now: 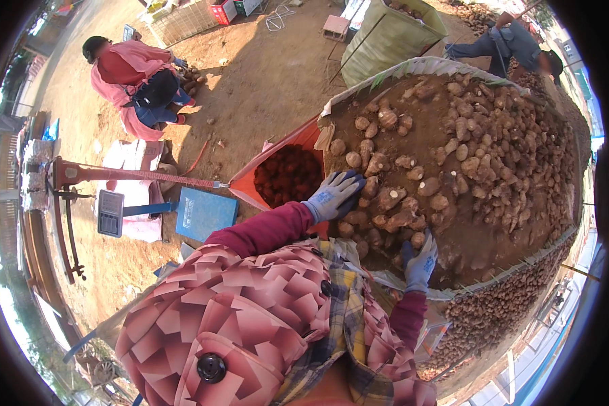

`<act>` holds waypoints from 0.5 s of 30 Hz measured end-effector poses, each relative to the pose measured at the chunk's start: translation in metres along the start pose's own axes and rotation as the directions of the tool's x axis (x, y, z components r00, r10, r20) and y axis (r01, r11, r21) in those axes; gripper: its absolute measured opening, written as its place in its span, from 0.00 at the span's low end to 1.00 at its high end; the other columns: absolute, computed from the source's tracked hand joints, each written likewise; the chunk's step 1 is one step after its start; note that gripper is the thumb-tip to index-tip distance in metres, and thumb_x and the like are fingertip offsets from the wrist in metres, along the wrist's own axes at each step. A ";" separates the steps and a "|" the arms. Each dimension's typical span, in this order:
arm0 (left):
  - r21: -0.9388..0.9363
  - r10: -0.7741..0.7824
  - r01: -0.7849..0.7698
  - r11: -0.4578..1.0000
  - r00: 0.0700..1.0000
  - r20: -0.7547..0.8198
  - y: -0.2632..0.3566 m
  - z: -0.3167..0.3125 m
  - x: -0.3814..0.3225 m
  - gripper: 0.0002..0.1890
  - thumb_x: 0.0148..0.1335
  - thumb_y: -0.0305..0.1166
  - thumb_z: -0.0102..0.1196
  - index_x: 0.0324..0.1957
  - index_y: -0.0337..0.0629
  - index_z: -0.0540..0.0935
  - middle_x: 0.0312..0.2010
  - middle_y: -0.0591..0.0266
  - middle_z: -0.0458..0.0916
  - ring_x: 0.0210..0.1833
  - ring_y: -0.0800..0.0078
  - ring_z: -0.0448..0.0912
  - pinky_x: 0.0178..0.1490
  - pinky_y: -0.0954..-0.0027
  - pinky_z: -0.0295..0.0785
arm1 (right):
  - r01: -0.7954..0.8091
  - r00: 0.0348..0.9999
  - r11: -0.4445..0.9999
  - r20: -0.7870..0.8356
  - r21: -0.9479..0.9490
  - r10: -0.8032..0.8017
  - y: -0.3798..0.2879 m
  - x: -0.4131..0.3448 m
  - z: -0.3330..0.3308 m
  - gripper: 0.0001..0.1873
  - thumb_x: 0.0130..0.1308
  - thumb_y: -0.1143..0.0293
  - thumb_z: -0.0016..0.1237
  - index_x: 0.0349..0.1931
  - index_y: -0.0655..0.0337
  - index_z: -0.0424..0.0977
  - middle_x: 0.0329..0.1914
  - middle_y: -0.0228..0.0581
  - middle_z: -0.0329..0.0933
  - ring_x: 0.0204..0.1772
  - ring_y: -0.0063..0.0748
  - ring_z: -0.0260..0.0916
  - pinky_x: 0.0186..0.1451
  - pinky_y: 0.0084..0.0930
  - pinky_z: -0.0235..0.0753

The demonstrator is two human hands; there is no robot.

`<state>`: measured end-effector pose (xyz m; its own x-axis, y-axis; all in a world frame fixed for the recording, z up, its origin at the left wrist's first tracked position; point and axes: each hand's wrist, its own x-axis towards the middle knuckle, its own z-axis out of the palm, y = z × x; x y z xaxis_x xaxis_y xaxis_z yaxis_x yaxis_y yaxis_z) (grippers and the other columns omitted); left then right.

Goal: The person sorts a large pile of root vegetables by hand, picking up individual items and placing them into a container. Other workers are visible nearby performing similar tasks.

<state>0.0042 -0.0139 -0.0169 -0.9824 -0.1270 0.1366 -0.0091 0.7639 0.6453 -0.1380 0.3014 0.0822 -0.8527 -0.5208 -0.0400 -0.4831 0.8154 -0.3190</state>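
Note:
My left hand (335, 195), in a grey-and-blue work glove, reaches over the near left edge of a sorting table covered with taro corms (378, 162). Its fingers lie extended against the corms there; the palm side is hidden. Just past that edge gapes a red mesh sack (246, 185), partly filled with dark round produce. My right hand (420, 261), gloved alike, rests at the table's near side with thumb and fingers apart. A small round corm (417, 239) sits at its fingertips. Brown soil (467, 259) coats the table top around the corms.
A blue platform scale (207, 214) stands left of the sack. A red strap (147, 175) runs from a metal frame to the sack's mouth. A large green bag (385, 48) stands beyond the table. One person (132, 86) crouches at far left; another (512, 48) bends at far right.

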 end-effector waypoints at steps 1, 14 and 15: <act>0.013 -0.011 0.010 1.000 1.000 0.014 0.000 0.000 0.000 0.40 0.61 0.31 0.58 0.77 0.40 0.62 0.78 0.48 0.61 0.82 0.41 0.54 0.82 0.39 0.46 | -0.009 1.000 1.000 0.005 0.003 0.009 0.000 0.000 0.000 0.40 0.65 0.57 0.63 0.74 0.63 0.64 0.70 0.64 0.68 0.72 0.67 0.63 0.75 0.52 0.65; 0.062 -0.002 0.003 0.998 1.000 -0.023 -0.006 0.006 -0.002 0.40 0.62 0.33 0.59 0.77 0.42 0.63 0.78 0.49 0.62 0.81 0.42 0.56 0.82 0.39 0.48 | -0.017 0.999 1.000 -0.027 0.026 0.018 0.000 -0.002 -0.001 0.38 0.63 0.59 0.64 0.72 0.63 0.67 0.70 0.63 0.69 0.72 0.65 0.64 0.76 0.51 0.63; 0.064 0.008 -0.008 0.998 1.000 -0.006 -0.006 0.006 -0.002 0.39 0.63 0.33 0.59 0.77 0.42 0.64 0.78 0.50 0.62 0.81 0.42 0.56 0.81 0.40 0.48 | 0.022 0.999 0.999 -0.044 0.028 -0.021 0.000 -0.001 -0.002 0.38 0.63 0.59 0.64 0.71 0.63 0.67 0.69 0.61 0.70 0.72 0.64 0.64 0.75 0.51 0.64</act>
<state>0.0049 -0.0148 -0.0255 -0.9813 -0.1247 0.1467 -0.0133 0.8039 0.5946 -0.1371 0.3024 0.0842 -0.8504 -0.5261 0.0085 -0.4961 0.7964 -0.3460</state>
